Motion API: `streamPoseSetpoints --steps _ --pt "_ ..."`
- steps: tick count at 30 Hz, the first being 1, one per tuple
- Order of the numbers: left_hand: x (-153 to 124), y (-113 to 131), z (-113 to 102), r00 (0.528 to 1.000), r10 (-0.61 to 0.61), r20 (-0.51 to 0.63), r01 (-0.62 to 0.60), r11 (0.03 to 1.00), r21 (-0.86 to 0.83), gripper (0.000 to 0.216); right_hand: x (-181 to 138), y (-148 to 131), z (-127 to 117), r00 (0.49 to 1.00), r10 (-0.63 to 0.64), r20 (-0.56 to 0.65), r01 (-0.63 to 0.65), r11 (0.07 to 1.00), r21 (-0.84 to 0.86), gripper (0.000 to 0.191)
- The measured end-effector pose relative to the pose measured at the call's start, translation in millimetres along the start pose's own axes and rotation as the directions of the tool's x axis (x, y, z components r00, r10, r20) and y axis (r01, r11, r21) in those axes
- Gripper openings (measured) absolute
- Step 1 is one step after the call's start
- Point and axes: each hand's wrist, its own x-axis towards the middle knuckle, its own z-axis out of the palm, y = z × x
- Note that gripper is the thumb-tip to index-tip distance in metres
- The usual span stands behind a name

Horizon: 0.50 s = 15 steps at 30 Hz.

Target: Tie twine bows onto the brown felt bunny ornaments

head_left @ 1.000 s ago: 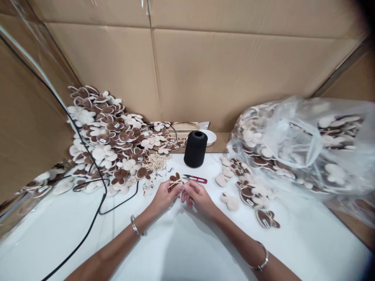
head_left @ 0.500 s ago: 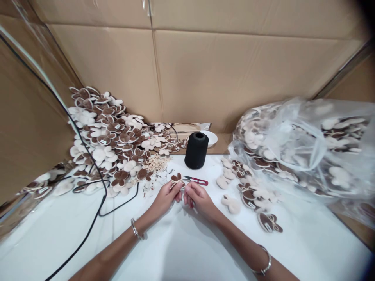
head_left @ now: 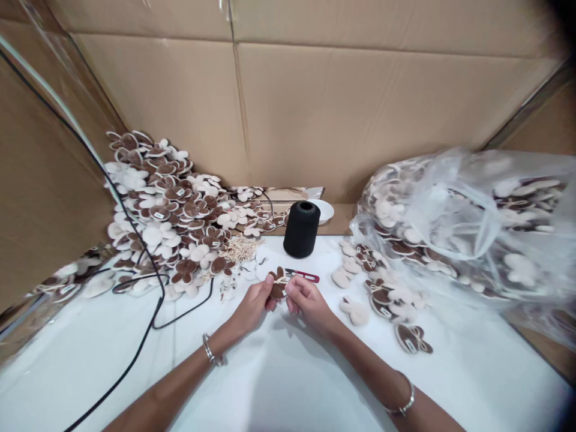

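Note:
My left hand is closed on a small brown bunny-shaped plush patch, thumb on its front face. Two rounded ears point away from me, and a cream cord bow lies across it below the ears. The fingers of my right hand are pinched at the patch's right edge, where the cord runs into them. Just beyond my right hand lies a pair of thread snips with red handles, its blade tips partly behind the patch. A black thread cone stands upright farther back.
A large heap of brown and cream bunny patches rises at the left, with a pile of cream cord bows beside it. Several patches lie at the right before a full clear plastic bag. A black cable crosses the left side.
The patch has turned to show more of its brown face, and both hands have shifted slightly right. My right fingers have moved in against the cord at its edge.

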Motion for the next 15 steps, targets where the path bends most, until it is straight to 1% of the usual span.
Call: streamPoseSetpoints --steps 2,5,8,12,15 --pt "-0.4 -0.9 -0.5 1.0 -0.013 -0.025 0.013 1.0 -0.006 0.069 -0.8 -1.0 -0.1 1.0 -0.006 0.002 0.006 1.0 0.0 0.036" --pt "-1.1 0.9 -1.7 0.995 -0.001 -0.102 0.0 1.0 -0.013 0.068 -1.4 -2.8 -0.4 1.0 -0.011 0.003 0.011 1.0 -0.005 0.035" --pt "-1.2 6.1 -2.9 0.988 0.025 -0.155 -0.026 1.0 -0.005 0.061 -1.3 -4.4 0.1 1.0 -0.019 0.004 0.019 1.0 -0.013 0.034" --pt "-0.1 10.8 -3.4 0.982 0.03 -0.186 -0.032 0.999 -0.01 0.048 -1.5 -5.3 2.9 0.998 0.02 0.066 -0.022 1.0 0.022 0.035" --pt "1.0 10.5 -3.1 0.984 0.014 -0.177 -0.021 0.999 -0.035 0.044 -2.2 -5.0 5.1 0.996 0.031 0.087 -0.035 0.998 0.052 0.034"
